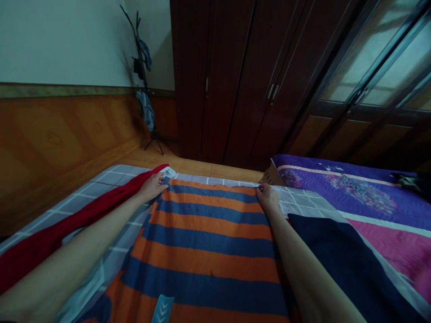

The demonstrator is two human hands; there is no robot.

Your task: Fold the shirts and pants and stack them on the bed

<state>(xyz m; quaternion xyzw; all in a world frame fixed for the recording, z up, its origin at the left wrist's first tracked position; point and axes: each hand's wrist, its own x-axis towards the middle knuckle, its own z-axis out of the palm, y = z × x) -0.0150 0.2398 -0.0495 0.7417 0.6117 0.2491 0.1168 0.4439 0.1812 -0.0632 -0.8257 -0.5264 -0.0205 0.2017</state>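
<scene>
An orange and blue striped cloth (208, 242) lies spread over the bed, its far edge between my two hands. My left hand (153, 186) is closed on the far left corner of the striped cloth. At the far right corner, my right hand (268, 197) pinches the same cloth. A light blue piece with white chevrons (163, 309) shows at the bottom of the striped cloth. A red cloth (90, 208) runs along the left, partly beneath my left forearm. To the right of my right forearm lies a dark navy cloth (340, 251).
The bed has a grey checked sheet (303, 202). A purple and pink bedding (336, 179) lies at the right. Beyond stand a dark wardrobe (229, 80) and a coat stand (143, 67) with clothes. Glass-paned doors (363, 63) are at the upper right.
</scene>
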